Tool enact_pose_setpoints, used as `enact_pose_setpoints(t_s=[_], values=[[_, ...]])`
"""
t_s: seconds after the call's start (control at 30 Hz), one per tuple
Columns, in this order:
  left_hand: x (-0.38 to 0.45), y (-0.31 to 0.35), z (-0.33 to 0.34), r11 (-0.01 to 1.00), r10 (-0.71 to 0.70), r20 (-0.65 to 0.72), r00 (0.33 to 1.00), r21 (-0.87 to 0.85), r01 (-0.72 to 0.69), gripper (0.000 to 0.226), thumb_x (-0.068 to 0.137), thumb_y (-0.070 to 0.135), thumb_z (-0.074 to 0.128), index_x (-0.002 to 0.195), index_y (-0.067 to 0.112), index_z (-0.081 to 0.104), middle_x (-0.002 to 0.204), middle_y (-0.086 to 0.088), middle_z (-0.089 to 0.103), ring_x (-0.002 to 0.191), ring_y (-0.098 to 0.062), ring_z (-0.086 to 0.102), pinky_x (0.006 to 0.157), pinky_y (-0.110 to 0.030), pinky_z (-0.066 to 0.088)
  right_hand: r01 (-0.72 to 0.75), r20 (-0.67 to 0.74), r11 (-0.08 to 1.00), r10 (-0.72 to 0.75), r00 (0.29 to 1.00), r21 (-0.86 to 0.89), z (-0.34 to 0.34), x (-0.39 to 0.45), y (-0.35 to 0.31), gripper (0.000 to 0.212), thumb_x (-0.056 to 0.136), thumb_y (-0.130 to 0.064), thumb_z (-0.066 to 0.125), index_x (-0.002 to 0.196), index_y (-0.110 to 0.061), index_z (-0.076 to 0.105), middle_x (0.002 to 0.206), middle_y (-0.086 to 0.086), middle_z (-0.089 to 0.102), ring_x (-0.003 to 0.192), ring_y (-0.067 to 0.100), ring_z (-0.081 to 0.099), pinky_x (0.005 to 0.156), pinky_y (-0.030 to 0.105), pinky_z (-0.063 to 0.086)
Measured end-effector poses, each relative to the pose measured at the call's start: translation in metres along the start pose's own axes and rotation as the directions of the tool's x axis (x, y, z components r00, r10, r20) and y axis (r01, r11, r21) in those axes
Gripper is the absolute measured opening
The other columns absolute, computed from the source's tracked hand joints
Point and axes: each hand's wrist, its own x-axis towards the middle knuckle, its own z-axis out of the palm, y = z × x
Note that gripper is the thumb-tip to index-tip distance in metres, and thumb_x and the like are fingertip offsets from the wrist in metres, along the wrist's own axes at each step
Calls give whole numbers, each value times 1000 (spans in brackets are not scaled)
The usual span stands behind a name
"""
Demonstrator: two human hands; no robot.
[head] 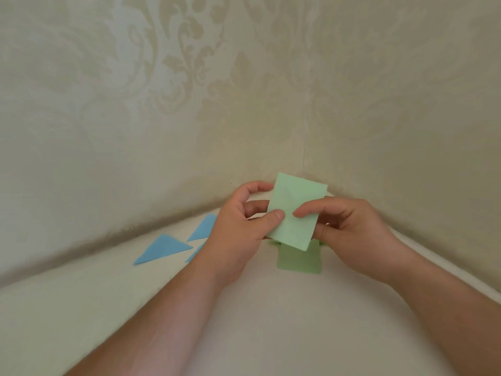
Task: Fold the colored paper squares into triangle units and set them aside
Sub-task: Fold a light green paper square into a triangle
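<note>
Left of the hands (238, 232), 3 blue triangles (162, 248) near the wall (108, 104)

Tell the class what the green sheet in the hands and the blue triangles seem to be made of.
Green sheet: thin matte paper, likely; it shows faint creases and flexes between the left hand and right hand.
Blue triangles: the same kind of paper, seemingly; flat, dull, with sharp folded edges.

Soft, even, dimmish light; faint shadows, wide-angle bowing at edges.
</note>
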Motion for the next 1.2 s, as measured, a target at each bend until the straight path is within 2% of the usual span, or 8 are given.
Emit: enact_pose_setpoints(t_s=[0.13,0.27,0.37,0.57,0.8,0.87,1.03,1.2], values=[[1,-1,-1,999,-42,40,998,-8,43,48,95,3,70,133,29,58,110,-15,76,94,-27,74,88,-45,59,-15,0,1000,15,1000,-17,-1,-1,-3,33,87,-4,75,91,-36,81,102,-5,79,98,25,75,92,51,59],[2,-4,-2,997,-79,2,997,17,79,31,89,17,75,120,21,72,112,-17,75,97,-21,70,95,-46,55,-24,23,999,25,999,-31,-3,-1,-8,26,76,-13,81,82,-38,83,94,-5,80,93,14,76,91,36,60],[2,-3,-1,996,-81,8,997,-27,81,20,97,9,69,116,13,74,115,-17,75,98,-21,70,98,-47,55,-29,32,1000,29,999,6,-5,-1,-10,17,66,-23,83,81,-30,84,95,2,79,90,16,76,87,32,61],[-1,-2,3,998,30,11,999,-48,-30,18,94,1,68,103,14,77,102,-12,78,92,-20,72,89,-37,59,-27,-10,987,29,1000,161,-2,0,-14,3,68,-20,80,66,-19,80,72,-1,76,65,7,67,63,21,54],[-4,2,6,999,-44,-6,999,-14,44,12,95,5,70,104,12,76,100,-13,79,86,-18,73,75,-31,59,-43,-58,977,56,997,209,-1,0,-14,20,66,-21,82,84,-10,80,78,1,76,67,9,68,61,22,53],[-4,1,6,999,-41,-61,997,29,43,12,93,6,72,99,15,76,98,-18,77,86,-20,72,74,-31,59,-19,-87,987,33,996,157,1,0,-14,10,70,-25,80,73,-16,79,67,-3,71,59,6,59,56,19,48],[-4,-1,8,997,0,-71,998,80,6,13,91,6,75,94,18,77,90,-16,77,83,-23,73,84,-43,61,-14,-152,991,34,988,131,3,0,-12,22,69,-29,83,63,-11,73,61,-2,66,54,8,52,52,19,43],[-5,0,9,998,36,-24,999,43,-35,19,95,5,71,98,22,81,102,-11,78,92,-24,74,89,-44,62,-43,-155,993,60,986,112,2,1,-10,26,63,-30,88,70,-9,75,75,13,73,62,15,62,58,30,51]])
